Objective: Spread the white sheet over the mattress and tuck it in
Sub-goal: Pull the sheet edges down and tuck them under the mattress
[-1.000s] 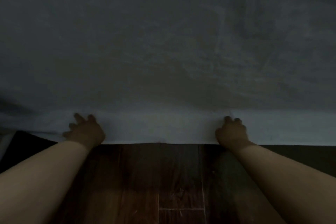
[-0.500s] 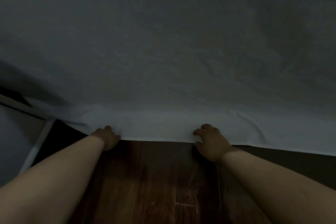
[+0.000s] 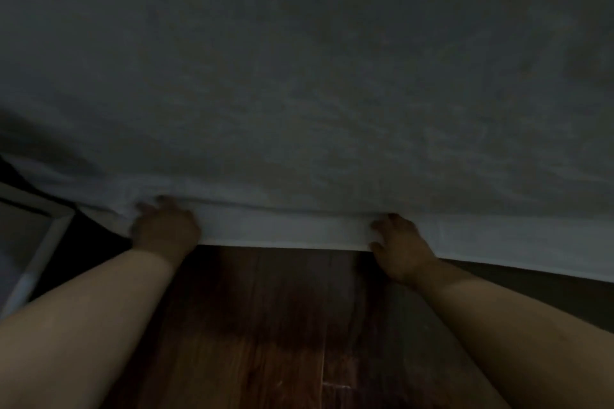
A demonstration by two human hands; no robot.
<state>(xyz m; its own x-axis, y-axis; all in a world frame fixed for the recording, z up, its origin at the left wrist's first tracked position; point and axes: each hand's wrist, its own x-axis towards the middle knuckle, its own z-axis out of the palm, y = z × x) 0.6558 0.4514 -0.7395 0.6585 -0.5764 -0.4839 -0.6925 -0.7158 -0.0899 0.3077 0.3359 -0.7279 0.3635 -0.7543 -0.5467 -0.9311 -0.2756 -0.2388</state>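
We find the white sheet [image 3: 299,93] spread over the top of the mattress and covering nearly the whole upper view, its surface finely wrinkled and grey in the dim light. Along the near edge of the bed it folds down into a paler hanging band, whose straight lower hem runs just above the floor. Toward the near left corner the cloth bunches into soft folds.

The left hand [image 3: 166,229] lies against this hanging band near the left corner, fingers curled into the gathered cloth at the fold line; the picture is blurred there, so we cannot tell whether it grips or only presses. The right hand [image 3: 398,242] rests on the band further right, fingers bent against the cloth and thumb at the lower hem; whether fabric is pinched we likewise cannot tell. Both forearms reach in from the bottom corners of the view.

Below the hem we note a dark wooden floor [image 3: 265,325] with visible plank seams. At the far left stands a pale framed panel [image 3: 36,256], just beside the bed's corner. Nothing lies between the hands and the sheet.
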